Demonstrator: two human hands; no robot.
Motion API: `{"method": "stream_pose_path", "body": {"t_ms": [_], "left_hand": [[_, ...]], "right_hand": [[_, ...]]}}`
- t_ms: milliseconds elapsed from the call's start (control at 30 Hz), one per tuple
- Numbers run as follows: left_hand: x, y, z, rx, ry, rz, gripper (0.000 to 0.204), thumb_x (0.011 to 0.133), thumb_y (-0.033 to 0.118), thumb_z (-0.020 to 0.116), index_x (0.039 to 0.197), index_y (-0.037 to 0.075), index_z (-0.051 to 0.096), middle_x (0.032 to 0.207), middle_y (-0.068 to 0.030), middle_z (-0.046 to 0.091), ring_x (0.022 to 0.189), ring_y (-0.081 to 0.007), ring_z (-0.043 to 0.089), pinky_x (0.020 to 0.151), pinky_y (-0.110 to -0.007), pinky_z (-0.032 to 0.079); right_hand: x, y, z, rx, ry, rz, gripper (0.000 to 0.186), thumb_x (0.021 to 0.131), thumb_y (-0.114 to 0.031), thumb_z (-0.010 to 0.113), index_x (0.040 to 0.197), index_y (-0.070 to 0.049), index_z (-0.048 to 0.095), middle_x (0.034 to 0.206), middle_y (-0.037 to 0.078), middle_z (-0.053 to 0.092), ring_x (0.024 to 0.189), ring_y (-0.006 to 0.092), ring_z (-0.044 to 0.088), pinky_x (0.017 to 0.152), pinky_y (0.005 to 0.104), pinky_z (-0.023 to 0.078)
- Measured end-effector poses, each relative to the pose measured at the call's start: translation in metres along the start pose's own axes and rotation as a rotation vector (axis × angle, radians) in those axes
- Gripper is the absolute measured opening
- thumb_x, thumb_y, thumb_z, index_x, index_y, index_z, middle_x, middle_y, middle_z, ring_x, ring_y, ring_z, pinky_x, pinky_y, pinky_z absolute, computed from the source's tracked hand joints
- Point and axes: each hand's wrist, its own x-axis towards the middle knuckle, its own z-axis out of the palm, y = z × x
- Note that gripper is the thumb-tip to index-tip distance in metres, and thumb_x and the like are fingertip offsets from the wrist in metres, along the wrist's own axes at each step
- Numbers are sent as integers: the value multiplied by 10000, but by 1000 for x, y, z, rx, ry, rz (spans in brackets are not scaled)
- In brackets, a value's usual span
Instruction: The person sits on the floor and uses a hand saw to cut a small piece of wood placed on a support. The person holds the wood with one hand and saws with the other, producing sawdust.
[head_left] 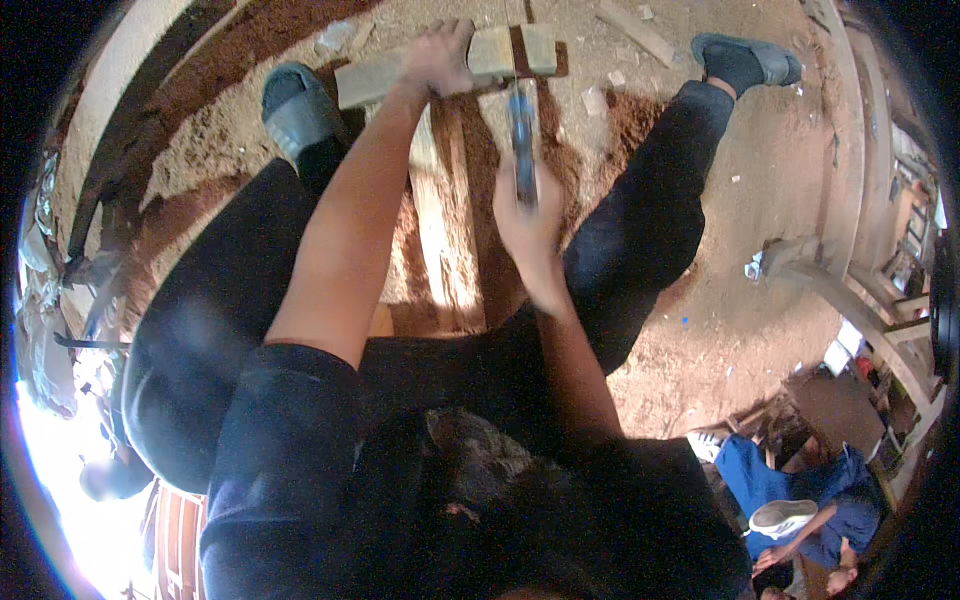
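Pale, short wood block lies crosswise on the plank's far end, left hand clamped over it. Just right of the block, right hand fist-grips a blue-handled tool, tip at block.

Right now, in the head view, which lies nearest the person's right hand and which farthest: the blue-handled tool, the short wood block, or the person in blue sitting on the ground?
1. Blue-handled tool: gripped in the right hand.
2. Short wood block: ahead, under the left hand.
3. Person in blue: far behind, to the right.
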Motion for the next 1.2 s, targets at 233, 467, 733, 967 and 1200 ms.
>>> {"method": "stream_pose_path", "body": {"t_ms": [233,467,733,967,1200], "left_hand": [[5,-6,-2,108,-26,33,795,602,483,791,1205,57,495,1205,-204,567,1167,-424,531,977,-528,435],[16,20,-1,47,-63,13,769,625,242,759,1298,55,438,1245,-204,532,1195,-414,508,988,-563,419],[2,8,7,8,25,-17,988,597,532,839,1351,63,405,1336,-195,498,1290,-410,428,1089,-568,322],[2,-10,21,2,71,211,981,615,620,788,1346,66,440,1274,-231,529,1196,-426,513,991,-524,445],[1,-2,13,-45,-25,83,1004,628,684,741,1368,73,444,1174,-249,582,1080,-442,586,916,-487,504]], "right_hand": [[-27,-1,-2,-86,-3,77,134,904,-142,624,905,-12,656,669,170,617,597,245,629,554,369,468],[39,-10,3,-68,27,-60,236,919,-130,590,718,-29,518,587,16,502,556,107,481,516,303,379],[-72,12,-33,-135,160,-91,134,917,-118,627,846,-4,617,642,17,552,592,106,506,542,292,422],[-70,-32,-74,-78,93,-64,186,957,-183,627,878,-16,614,692,-35,555,608,45,477,528,225,379],[-78,-67,-90,-150,19,-6,215,953,-219,642,895,-14,614,727,-27,549,657,54,475,569,228,387]]}}
